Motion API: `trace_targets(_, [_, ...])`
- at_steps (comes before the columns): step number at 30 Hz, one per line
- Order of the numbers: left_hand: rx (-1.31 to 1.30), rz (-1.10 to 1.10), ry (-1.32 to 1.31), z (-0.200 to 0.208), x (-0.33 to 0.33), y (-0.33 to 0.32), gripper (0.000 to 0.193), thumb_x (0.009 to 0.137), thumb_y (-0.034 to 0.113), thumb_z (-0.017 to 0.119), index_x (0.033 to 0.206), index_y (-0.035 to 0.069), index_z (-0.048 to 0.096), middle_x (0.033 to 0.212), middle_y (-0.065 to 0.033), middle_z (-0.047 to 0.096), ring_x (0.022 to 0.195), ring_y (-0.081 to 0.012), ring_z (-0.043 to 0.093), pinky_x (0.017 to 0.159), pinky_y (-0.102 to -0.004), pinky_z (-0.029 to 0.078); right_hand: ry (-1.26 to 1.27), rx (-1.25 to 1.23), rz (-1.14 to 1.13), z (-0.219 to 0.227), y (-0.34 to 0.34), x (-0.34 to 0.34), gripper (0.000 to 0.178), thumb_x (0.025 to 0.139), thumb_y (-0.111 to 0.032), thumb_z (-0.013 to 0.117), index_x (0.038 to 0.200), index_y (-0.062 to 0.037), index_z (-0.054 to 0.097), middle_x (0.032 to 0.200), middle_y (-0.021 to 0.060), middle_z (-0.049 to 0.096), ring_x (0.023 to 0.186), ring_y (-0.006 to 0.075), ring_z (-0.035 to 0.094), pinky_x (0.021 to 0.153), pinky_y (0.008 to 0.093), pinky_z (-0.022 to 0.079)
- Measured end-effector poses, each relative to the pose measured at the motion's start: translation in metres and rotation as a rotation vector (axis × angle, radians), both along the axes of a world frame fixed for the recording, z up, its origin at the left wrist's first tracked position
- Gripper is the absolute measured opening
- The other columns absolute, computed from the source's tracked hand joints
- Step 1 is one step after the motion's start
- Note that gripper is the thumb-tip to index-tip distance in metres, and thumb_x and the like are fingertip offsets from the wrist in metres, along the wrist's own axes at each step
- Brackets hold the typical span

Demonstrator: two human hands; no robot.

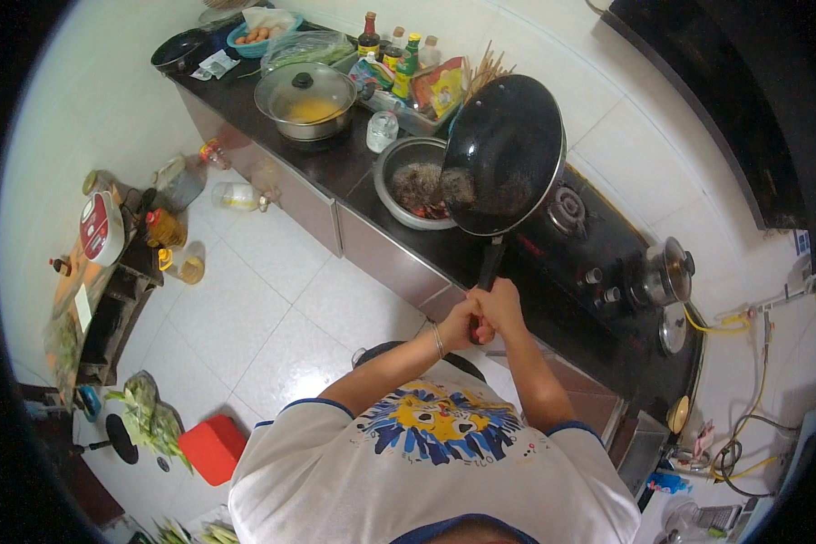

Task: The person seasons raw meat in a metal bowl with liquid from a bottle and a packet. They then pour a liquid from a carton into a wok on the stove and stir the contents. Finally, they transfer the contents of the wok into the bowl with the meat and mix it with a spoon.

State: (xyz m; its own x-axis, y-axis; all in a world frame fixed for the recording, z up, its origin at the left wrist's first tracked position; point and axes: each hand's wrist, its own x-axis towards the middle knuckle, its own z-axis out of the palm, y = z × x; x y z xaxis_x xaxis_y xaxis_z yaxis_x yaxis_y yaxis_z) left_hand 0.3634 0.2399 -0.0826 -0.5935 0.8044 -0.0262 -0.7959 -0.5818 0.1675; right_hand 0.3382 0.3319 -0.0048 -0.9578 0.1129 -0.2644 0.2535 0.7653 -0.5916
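A black wok [515, 150] is tilted on its side over the counter, its lip above a metal bowl [383, 189]. Both fists are wrapped round its dark handle [490, 265]. My left hand [462, 324] and my right hand [500, 306] touch each other near the handle's end. Wet-looking dark liquid with froth [456, 186] shows at the wok's lower lip, over the bowl. Inside the bowl lie dark, reddish-brown pieces whose kind I cannot make out.
Behind the bowl stands a tray of bottles and packets [417, 83]. A glass-lidded pot [306, 102] with something yellow is farther left. The gas burner [568, 208] is right of the wok, a small lidded pot [666, 272] beyond. A red stool [212, 450] stands on the floor.
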Motion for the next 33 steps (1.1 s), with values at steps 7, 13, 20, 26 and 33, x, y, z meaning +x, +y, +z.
trace_targets(7, [0.084, 0.011, -0.019, -0.001, -0.003, 0.004, 0.016, 0.057, 0.021, 0.048, 0.063, 0.006, 0.050, 0.051, -0.0074, 0.043, 0.044, -0.0192, 0.038, 0.046, -0.0302, 0.033, 0.112, 0.135, 0.034, 0.015, -0.009, 0.000, 0.025, 0.062, -0.021, 0.065, 0.070, 0.0027, 0.063, 0.067, 0.0224, 0.060, 0.065, 0.0351, 0.062, 0.060, 0.0391, 0.048])
trace_targets(13, [0.190, 0.001, -0.053, -0.004, -0.005, 0.006, 0.022, 0.054, 0.021, 0.046, 0.067, 0.005, 0.053, 0.051, -0.0079, 0.042, 0.042, -0.0191, 0.034, 0.044, -0.0300, 0.033, 0.135, 0.183, 0.049, 0.017, -0.013, -0.004, 0.026, 0.061, -0.022, 0.064, 0.068, 0.0021, 0.062, 0.068, 0.0213, 0.061, 0.066, 0.0366, 0.062, 0.062, 0.0419, 0.049])
trace_targets(20, [0.202, 0.024, -0.041, -0.004, -0.010, 0.006, 0.023, 0.054, 0.021, 0.045, 0.068, 0.004, 0.053, 0.051, -0.0079, 0.043, 0.039, -0.0186, 0.034, 0.040, -0.0291, 0.034, 0.170, 0.246, 0.067, 0.018, -0.016, -0.008, 0.025, 0.062, -0.021, 0.064, 0.071, 0.0016, 0.063, 0.070, 0.0215, 0.062, 0.067, 0.0364, 0.062, 0.062, 0.0412, 0.048])
trace_targets(26, [0.240, 0.007, -0.052, -0.007, -0.013, 0.005, 0.023, 0.054, 0.020, 0.045, 0.069, 0.005, 0.052, 0.051, -0.0079, 0.043, 0.038, -0.0180, 0.033, 0.039, -0.0293, 0.034, 0.143, 0.231, 0.052, 0.013, -0.016, -0.011, 0.024, 0.063, -0.021, 0.064, 0.072, 0.0014, 0.064, 0.069, 0.0211, 0.062, 0.067, 0.0366, 0.061, 0.062, 0.0409, 0.047])
trace_targets(33, [0.214, 0.001, -0.059, -0.003, -0.015, 0.004, 0.022, 0.054, 0.019, 0.046, 0.069, 0.005, 0.051, 0.053, -0.0090, 0.045, 0.038, -0.0178, 0.033, 0.039, -0.0294, 0.032, 0.117, 0.154, 0.017, 0.022, -0.019, -0.009, 0.024, 0.064, -0.021, 0.065, 0.075, -0.0001, 0.065, 0.071, 0.0206, 0.062, 0.069, 0.0349, 0.062, 0.062, 0.0388, 0.047])
